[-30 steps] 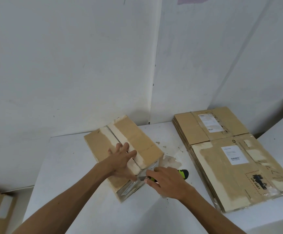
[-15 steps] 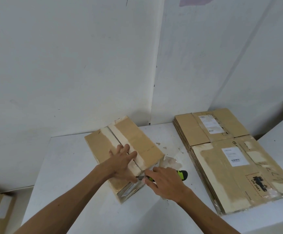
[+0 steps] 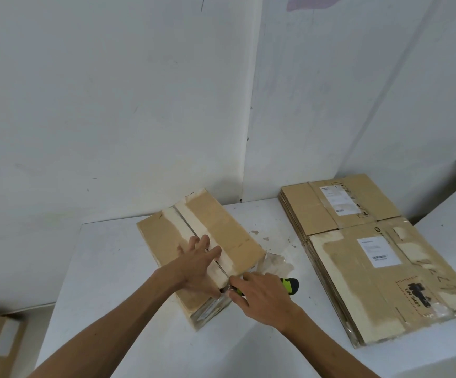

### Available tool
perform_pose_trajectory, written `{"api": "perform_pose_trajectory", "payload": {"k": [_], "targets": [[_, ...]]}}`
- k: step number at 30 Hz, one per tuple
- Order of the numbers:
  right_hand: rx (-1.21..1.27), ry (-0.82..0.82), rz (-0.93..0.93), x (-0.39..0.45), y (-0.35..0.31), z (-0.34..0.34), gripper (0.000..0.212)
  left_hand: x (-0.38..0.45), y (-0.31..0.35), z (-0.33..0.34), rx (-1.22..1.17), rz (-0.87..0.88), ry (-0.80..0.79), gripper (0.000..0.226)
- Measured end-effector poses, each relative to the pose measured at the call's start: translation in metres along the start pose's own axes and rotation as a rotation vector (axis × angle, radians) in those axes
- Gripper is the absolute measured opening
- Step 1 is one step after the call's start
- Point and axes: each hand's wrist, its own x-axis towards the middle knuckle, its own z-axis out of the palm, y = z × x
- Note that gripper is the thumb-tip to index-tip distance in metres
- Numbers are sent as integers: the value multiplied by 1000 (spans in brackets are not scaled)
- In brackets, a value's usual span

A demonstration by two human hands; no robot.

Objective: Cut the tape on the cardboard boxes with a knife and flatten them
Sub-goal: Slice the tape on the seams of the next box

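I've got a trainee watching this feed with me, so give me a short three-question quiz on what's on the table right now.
1. True or false: the left hand lies flat on the upright brown cardboard box.
2. Which hand grips the green-and-black utility knife? A) left B) right
3. Where do the flattened brown cardboard boxes lie on the white table, relative to the box?

Key: 1 true; 2 B; 3 stacked to its right, apart from it.

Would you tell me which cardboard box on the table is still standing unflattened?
The box under both hands; the stacked boxes to its right lie flat.
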Motion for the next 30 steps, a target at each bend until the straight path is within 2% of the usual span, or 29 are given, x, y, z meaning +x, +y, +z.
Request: {"api": "perform_pose_trajectory", "payload": {"k": [7, 12, 14, 17, 19, 23, 25, 30], "targets": [[-58, 24, 123, -3, -4, 5, 32, 2, 4, -2, 2, -7, 50, 88], [-52, 21, 220, -5, -5, 5, 32, 6, 11, -1, 46, -14, 14, 102], [-60, 5, 245, -6, -5, 7, 35, 5, 16, 7, 44, -18, 64, 101], [-68, 4, 263, -7, -6, 10, 38, 0, 22, 30, -7, -29, 278, 87], [-69, 9, 276, -6, -6, 10, 40, -5, 22, 45, -13, 2, 415, 68], [-85, -17, 305, -3, -6, 10, 44, -15, 28, 60, 258, 198, 607, 20], [-85, -40, 303, -2, -7, 8, 43, -17, 33, 56, 375, 246, 638, 14], [-39, -87, 347, 8, 5, 4, 41, -13, 26, 56, 373, 265, 648, 17]]}}
